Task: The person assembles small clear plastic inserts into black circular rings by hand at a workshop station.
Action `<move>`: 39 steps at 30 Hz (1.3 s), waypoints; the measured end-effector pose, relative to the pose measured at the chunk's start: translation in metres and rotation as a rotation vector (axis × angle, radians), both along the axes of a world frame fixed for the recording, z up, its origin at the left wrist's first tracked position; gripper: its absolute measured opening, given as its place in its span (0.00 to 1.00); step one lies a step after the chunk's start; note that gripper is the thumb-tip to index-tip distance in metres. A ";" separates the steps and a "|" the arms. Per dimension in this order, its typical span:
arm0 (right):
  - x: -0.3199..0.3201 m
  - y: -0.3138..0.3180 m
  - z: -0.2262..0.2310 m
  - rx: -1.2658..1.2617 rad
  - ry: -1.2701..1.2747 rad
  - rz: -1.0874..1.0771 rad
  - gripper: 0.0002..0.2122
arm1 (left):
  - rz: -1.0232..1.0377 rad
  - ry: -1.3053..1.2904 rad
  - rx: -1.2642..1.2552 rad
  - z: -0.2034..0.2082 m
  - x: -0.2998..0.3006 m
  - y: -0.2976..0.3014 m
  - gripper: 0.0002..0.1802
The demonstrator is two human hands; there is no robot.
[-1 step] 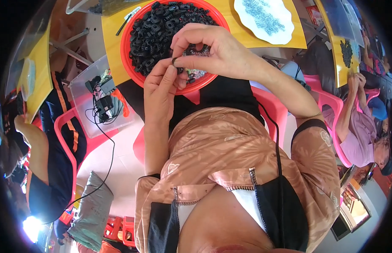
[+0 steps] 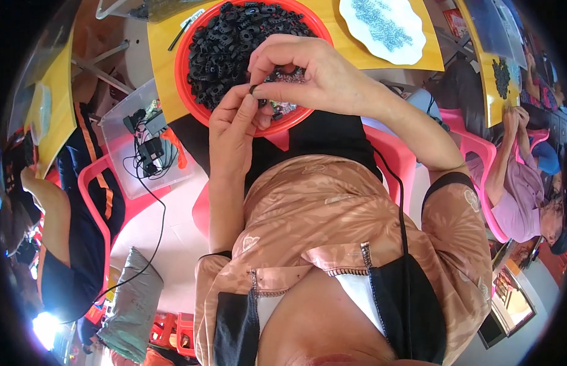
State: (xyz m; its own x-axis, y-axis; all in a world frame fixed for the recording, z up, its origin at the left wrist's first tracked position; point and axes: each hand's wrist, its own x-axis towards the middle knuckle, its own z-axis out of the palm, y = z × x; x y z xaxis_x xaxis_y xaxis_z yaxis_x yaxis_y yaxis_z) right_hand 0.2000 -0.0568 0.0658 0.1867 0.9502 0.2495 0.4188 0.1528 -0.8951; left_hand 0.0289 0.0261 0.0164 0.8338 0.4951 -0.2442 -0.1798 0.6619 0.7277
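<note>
A small black part (image 2: 253,89) sits pinched in the fingertips of both left hand (image 2: 233,114) and right hand (image 2: 311,73) — neither nearer, long axis unreadable — over the red basin (image 2: 180,72) at the surface's (image 2: 161,76) near edge.

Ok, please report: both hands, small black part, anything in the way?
Left hand, right hand: pinching small black part. Part mostly hidden by fingers. Red basin of black pieces beneath.

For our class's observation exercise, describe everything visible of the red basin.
The red basin is round and looks plastic, with a raised rim. It sits upright on the yellow table, its near side apparently overhanging the edge. Small black parts are heaped inside. The hands partly hide it; contact is unclear.
</note>
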 end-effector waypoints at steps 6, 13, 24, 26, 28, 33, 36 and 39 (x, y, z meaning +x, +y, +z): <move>0.003 0.004 0.015 0.038 -0.330 0.149 0.07 | 0.018 0.068 0.067 0.006 -0.001 0.000 0.11; 0.004 -0.008 0.017 -0.072 -0.266 -0.047 0.07 | 0.034 0.008 0.093 0.007 0.002 0.002 0.12; -0.020 -0.020 -0.005 -0.312 0.477 -0.174 0.07 | 0.086 0.016 0.267 0.001 0.001 0.000 0.09; -0.018 -0.020 -0.007 -0.314 0.287 -0.182 0.08 | 0.088 0.049 0.311 0.003 0.000 -0.001 0.09; -0.014 -0.020 -0.007 -0.323 0.253 -0.131 0.09 | 0.087 0.081 0.354 0.005 0.000 -0.002 0.08; -0.002 -0.022 -0.001 -0.309 -0.013 0.035 0.10 | -0.054 0.099 0.450 0.011 -0.002 0.000 0.07; 0.001 -0.023 -0.003 -0.299 0.017 0.101 0.09 | -0.060 0.085 0.481 0.013 -0.002 -0.001 0.07; -0.001 -0.024 -0.002 -0.320 0.106 0.089 0.09 | -0.057 0.087 0.497 0.012 -0.002 0.000 0.07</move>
